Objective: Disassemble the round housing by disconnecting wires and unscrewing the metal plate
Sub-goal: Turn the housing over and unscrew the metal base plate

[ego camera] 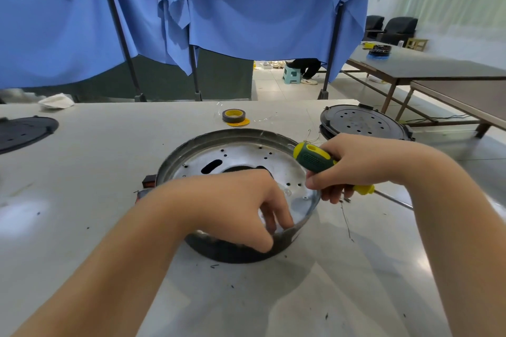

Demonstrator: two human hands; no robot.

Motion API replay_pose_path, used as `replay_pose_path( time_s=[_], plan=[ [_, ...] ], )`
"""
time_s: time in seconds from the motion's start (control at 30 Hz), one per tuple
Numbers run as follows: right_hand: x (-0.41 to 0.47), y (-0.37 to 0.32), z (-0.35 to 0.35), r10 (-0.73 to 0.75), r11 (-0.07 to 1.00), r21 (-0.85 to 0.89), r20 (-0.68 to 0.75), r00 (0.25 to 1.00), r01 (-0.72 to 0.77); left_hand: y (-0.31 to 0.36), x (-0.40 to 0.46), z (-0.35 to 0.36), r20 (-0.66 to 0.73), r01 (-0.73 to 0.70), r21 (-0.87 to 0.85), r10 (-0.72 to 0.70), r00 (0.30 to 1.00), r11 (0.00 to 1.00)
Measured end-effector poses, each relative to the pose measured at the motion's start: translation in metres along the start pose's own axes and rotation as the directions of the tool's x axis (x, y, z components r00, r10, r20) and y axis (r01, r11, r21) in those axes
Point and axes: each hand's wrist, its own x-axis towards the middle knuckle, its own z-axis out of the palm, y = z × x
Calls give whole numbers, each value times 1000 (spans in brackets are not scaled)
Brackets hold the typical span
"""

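The round housing (191, 150) sits in the middle of the white table, a dark ring with a shiny perforated metal plate (246, 156) inside it. My left hand (241, 205) reaches into its near side, fingers curled over the near rim and touching the plate; whether they pinch anything is hidden. My right hand (356, 169) hovers over the housing's right edge and grips a green and yellow screwdriver (315, 159), handle pointing up left, metal shaft (394, 200) pointing right. A thin loose wire (346, 221) lies on the table right of the housing.
A roll of dark tape (233, 115) on a yellow disc lies behind the housing. A black perforated round cover (361, 122) sits at the back right, another dark disc (24, 131) at the far left. Blue cloth (246, 8) hangs behind the table.
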Motion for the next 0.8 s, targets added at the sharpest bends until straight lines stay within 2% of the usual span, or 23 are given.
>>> replay_pose_path(
  time_s=[0.13, 0.27, 0.43, 0.7, 0.8],
  plan=[
    [-1, -3, 2, 6, 1000, 0, 37, 999, -6, -1, -14, -9, 51, 84, 80, -89, 995, 993],
    [-2, -6, 3, 55, 997, -50, 44, 998, -53, 0, -19, -9, 33, 141, 132, -146, 989, 981],
    [-5, -12, 7, 79, 993, -97, 70, 994, -72, 4, -7, 2, -67, 104, 109, -97, 993, 989],
    [-9, -21, 9, 33, 997, 64, 161, 986, -43, -2, -6, -2, -23, 119, 102, -117, 993, 988],
    [-12, -26, 7, -72, 987, 148, 101, 992, 57, -7, -8, -5, -7, 123, 93, -123, 992, 988]
  ],
)
